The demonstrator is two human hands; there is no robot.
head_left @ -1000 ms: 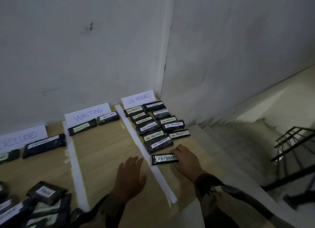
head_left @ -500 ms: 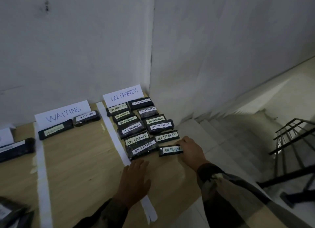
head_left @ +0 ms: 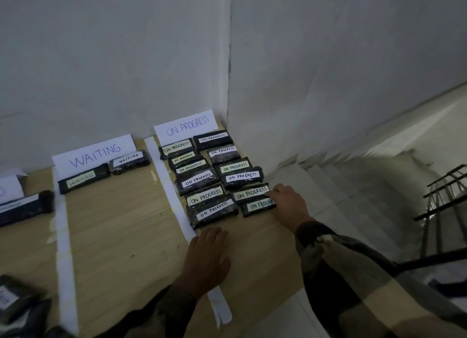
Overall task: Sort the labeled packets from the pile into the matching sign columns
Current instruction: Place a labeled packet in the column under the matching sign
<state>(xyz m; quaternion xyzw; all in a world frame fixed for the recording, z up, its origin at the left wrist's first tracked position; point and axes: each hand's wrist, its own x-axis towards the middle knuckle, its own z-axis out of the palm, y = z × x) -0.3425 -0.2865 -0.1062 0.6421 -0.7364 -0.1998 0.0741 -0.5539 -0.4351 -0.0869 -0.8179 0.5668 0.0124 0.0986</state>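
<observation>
Several dark packets labelled ON PROGRESS lie in two rows below the ON PROGRESS sign (head_left: 186, 126). The nearest one in the right row, a dark packet (head_left: 255, 207), lies flat on the wooden board (head_left: 121, 224). My right hand (head_left: 288, 206) rests on its right end, fingers bent over the edge. My left hand (head_left: 206, 258) lies flat with straight fingers on the board and the white tape strip (head_left: 174, 203), holding nothing. The WAITING sign (head_left: 94, 152) has two packets (head_left: 84, 179) below it. Part of the pile (head_left: 17, 302) shows at the bottom left.
The board ends at the right over a stairwell with white steps (head_left: 341, 181) and a black railing (head_left: 444, 206). Grey walls meet in a corner behind the signs. A second tape strip (head_left: 63, 239) separates the left columns, where another dark packet (head_left: 25, 207) lies.
My right hand has pushed the ON PROGRESS packet up and to the right, snug below the right row. The view has swung right. The left hand has stayed flat on the board.
</observation>
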